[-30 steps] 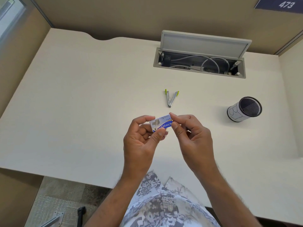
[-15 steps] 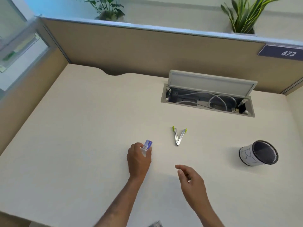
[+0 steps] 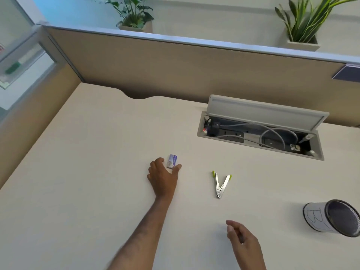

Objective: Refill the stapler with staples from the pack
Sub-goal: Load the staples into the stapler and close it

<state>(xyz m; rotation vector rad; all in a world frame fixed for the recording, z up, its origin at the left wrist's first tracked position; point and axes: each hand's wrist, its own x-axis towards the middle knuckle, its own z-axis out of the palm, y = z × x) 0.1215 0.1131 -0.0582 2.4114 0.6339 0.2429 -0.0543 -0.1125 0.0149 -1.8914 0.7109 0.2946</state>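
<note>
The small blue-and-white staple pack [image 3: 172, 161] lies flat on the pale desk [image 3: 87, 172], left of centre. My left hand [image 3: 163, 177] reaches over to it, with the thumb on its near right corner and curled fingers at its near end. The stapler [image 3: 221, 185], silver with lime-green tips, lies spread open in a V on the desk to the right of the pack, untouched. My right hand [image 3: 243, 242] hovers low near the front of the desk, below the stapler, fingers loosely curled, with nothing visible in it.
A recessed cable box [image 3: 202, 133] with its lid [image 3: 266, 112] raised sits at the back right, full of cords. A black mesh pen cup [image 3: 335, 217] wrapped in white paper lies tipped at the right edge. Tan partitions [image 3: 175, 71] close the back and left.
Both hands held the pack close to me a second ago. My left hand carried it out and laid it flat on the desk; my right hand dropped away low. The view tilted upward.
</note>
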